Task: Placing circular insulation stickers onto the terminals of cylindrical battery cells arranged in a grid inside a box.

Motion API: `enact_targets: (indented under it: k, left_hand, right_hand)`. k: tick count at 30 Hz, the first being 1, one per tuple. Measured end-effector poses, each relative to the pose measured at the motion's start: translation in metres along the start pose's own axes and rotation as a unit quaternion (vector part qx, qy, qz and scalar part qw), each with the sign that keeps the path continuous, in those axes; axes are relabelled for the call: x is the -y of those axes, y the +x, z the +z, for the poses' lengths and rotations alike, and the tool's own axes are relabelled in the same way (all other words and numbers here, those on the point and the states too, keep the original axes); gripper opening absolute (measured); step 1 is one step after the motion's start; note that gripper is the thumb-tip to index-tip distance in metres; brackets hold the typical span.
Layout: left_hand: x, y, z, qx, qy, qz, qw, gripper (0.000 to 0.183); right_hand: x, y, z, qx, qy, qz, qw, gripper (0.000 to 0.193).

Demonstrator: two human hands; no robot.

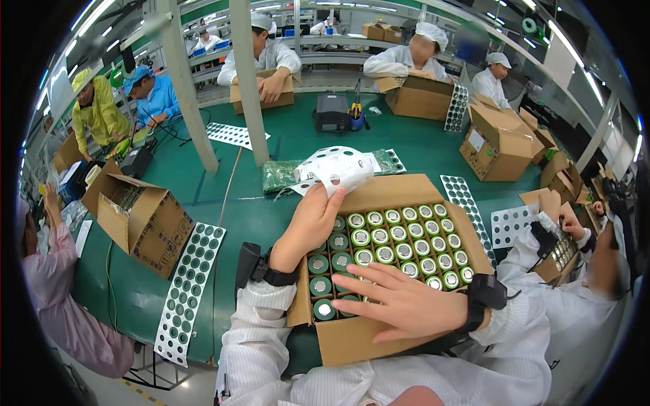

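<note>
An open cardboard box [352, 345] in front of me is packed with upright cylindrical battery cells [404, 251] in rows. Dark green rings cap the cells in the left columns; the others show a bright green rim. Between the thumb and fingers of my left hand [308, 223], a curled white sheet with round holes [338, 170] is held above the box's far left corner. My right hand [406, 298] lies palm down over the near rows, fingers spread, its fingertips at the ringed cells on the left. Some cells are hidden beneath it.
Perforated sheets with dark green rings lie on the green table, one left [189, 291] and one right [467, 206] of the box. An open carton [145, 216] stands at left, more cartons [497, 145] at right. Metal posts [249, 88] rise beyond. Co-workers sit around.
</note>
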State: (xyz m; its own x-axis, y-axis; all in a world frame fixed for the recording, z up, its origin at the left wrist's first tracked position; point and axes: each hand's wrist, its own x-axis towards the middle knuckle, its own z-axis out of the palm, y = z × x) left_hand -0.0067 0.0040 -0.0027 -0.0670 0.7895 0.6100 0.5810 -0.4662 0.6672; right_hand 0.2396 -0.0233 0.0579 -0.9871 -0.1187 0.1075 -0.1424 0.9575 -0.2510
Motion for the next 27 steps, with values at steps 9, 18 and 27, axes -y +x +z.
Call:
enact_targets:
  k: [9,18,27]
  left_hand:
    - [-0.014,0.005,-0.006,0.02,-0.106,-0.082,0.991,0.039]
    - [-0.012,0.026,-0.006,-0.015,-0.382,-0.174,0.908,0.041]
    - [0.017,0.02,0.005,-0.046,-0.28,-0.198,0.938,0.038]
  right_hand:
    - [-0.011,0.014,0.008,0.029,-0.077,-0.013,0.997,0.102]
    - [-0.019,0.043,0.008,0.128,-0.09,-0.094,0.983,0.121]
    - [-0.029,0.043,0.014,0.036,0.047,-0.143,0.988,0.1]
